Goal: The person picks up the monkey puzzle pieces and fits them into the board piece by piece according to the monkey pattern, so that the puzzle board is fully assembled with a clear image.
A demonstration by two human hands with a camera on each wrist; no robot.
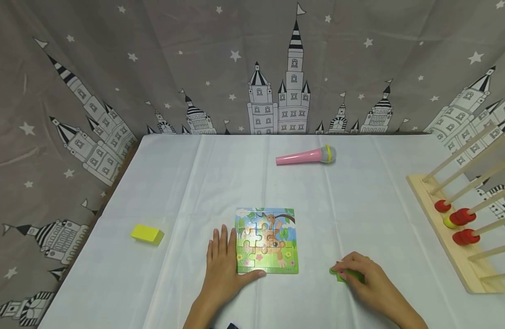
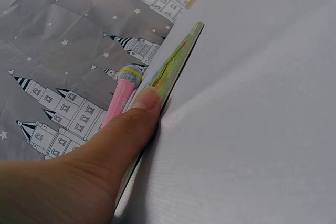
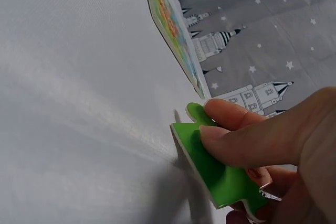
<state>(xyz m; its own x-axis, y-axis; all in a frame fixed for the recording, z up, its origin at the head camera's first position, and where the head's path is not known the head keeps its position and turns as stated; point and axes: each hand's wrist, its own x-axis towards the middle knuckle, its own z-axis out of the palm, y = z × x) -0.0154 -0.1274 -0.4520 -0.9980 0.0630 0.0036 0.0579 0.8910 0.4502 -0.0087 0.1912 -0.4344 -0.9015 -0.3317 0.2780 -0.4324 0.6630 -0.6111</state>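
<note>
A square jigsaw puzzle [image 1: 288,257] with a cartoon animal picture lies flat on the white-covered table. My left hand [image 1: 224,274] rests along its left side, fingers straight, and the thumb [image 2: 146,99] touches its near edge. To the right of the puzzle, my right hand [image 1: 369,281] pinches a green jigsaw piece [image 3: 215,177] between thumb and fingers, close above the cloth. A rounded tab sticks out from the piece at its top. Fingers cover part of it, so I cannot tell whether more than one piece is held.
A pink toy microphone [image 1: 299,158] lies behind the puzzle. On the left is a yellow block [image 1: 147,234]. At the right edge stands a wooden peg rack [image 1: 449,237] with red and yellow beads. A grey castle-print curtain [image 1: 174,50] hangs behind the table.
</note>
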